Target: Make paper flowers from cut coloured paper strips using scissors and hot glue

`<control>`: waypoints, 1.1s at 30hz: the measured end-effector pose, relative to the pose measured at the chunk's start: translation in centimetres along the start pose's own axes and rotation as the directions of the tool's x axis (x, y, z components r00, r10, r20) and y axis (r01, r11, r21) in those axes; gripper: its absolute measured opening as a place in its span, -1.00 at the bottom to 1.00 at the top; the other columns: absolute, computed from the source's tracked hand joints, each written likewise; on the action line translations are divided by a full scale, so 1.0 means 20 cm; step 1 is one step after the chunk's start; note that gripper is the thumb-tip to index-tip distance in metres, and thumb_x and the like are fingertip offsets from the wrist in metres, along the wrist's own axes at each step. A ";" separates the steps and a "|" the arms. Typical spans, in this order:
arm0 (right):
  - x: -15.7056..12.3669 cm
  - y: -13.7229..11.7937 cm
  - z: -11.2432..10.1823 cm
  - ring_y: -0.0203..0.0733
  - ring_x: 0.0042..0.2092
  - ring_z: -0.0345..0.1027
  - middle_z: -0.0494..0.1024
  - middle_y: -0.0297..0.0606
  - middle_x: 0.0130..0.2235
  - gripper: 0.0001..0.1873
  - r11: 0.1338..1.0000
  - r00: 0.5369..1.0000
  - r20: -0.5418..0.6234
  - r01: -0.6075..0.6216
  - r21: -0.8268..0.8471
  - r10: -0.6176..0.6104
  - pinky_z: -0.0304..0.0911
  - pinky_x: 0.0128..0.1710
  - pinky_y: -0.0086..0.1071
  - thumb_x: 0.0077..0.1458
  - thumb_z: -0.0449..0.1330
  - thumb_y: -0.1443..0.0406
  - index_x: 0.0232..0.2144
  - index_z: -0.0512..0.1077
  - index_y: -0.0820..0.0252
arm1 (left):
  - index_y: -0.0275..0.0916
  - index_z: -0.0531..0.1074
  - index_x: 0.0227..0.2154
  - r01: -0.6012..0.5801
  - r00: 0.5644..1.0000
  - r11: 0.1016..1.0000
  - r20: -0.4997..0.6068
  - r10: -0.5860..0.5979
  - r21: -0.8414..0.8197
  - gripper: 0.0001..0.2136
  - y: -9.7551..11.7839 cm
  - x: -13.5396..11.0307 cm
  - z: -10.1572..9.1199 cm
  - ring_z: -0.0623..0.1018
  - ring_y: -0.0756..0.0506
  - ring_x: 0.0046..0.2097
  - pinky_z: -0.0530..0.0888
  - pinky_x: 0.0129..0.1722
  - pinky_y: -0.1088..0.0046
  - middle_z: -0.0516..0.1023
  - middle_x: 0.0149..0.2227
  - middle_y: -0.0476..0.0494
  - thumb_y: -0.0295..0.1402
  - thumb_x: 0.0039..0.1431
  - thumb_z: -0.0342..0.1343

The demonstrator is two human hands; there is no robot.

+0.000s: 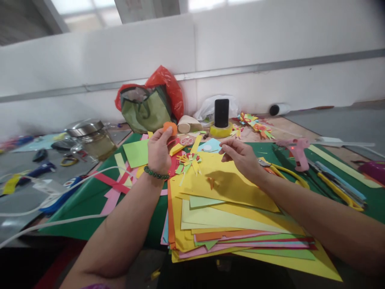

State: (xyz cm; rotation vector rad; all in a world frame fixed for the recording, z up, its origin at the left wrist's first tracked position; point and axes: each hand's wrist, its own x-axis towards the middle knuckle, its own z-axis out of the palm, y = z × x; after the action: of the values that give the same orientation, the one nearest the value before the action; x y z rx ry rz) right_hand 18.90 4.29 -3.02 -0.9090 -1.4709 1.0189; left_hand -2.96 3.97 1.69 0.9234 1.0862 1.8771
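My left hand, with a green bead bracelet on its wrist, pinches a small rounded piece of orange paper between thumb and fingers. To the right, my right hand hovers over the stack of coloured paper, thumb and fingertips together. Whether anything is between those fingertips I cannot make out. Between the hands lies a cluster of thin yellow, green and red paper strips. Small orange paper scraps rest on the top yellow sheet.
A pink glue gun with a red light stands at right, beside yellow-handled scissors and a yellow cutter. Behind are a phone on yellow tape and a green bag. White cables and a glass jar are at left.
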 end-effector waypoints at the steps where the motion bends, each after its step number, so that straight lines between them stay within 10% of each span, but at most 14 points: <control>1: 0.00 0.00 0.00 -0.37 -0.51 0.34 0.48 -0.37 -0.45 -0.61 1.000 1.000 0.007 -0.007 -0.008 0.007 0.41 -0.43 -0.40 -0.06 0.29 -0.01 -0.38 0.41 0.17 | -0.19 0.42 -0.53 0.026 0.999 0.999 0.032 -0.026 0.020 -0.76 -0.01 -0.01 0.01 0.49 0.08 -0.45 0.40 -0.42 0.63 0.51 -0.52 0.09 -0.25 -0.21 0.37; 16: -0.02 0.02 0.03 -0.24 -0.32 0.45 0.56 -0.30 -0.35 -0.63 0.995 0.989 0.129 -0.076 0.060 0.068 0.36 -0.27 -0.33 -0.17 0.40 0.15 -0.32 0.43 0.20 | -0.31 0.60 -0.50 0.252 0.781 0.875 0.448 -0.436 0.413 -0.79 -0.16 -0.22 0.07 0.40 0.07 -0.48 0.32 -0.43 0.53 0.55 -0.49 -0.09 -0.27 -0.21 0.36; 33: -0.01 0.04 0.00 -0.24 -0.38 0.46 0.54 -0.34 -0.44 -0.74 1.000 0.990 0.135 0.026 0.015 -0.028 0.38 -0.31 -0.32 -0.08 0.26 0.29 -0.26 0.39 0.19 | -0.33 0.56 -0.52 0.404 0.664 0.822 0.490 -0.565 0.401 -0.77 -0.14 -0.17 0.06 0.49 0.06 -0.46 0.40 -0.38 0.54 0.53 -0.51 -0.05 -0.30 -0.24 0.41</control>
State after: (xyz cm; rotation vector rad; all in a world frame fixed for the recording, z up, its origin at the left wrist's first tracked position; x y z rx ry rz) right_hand 18.93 4.40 -3.87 -0.8211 -1.5833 1.0871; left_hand 0.21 2.46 -1.20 1.1241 1.0522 0.9035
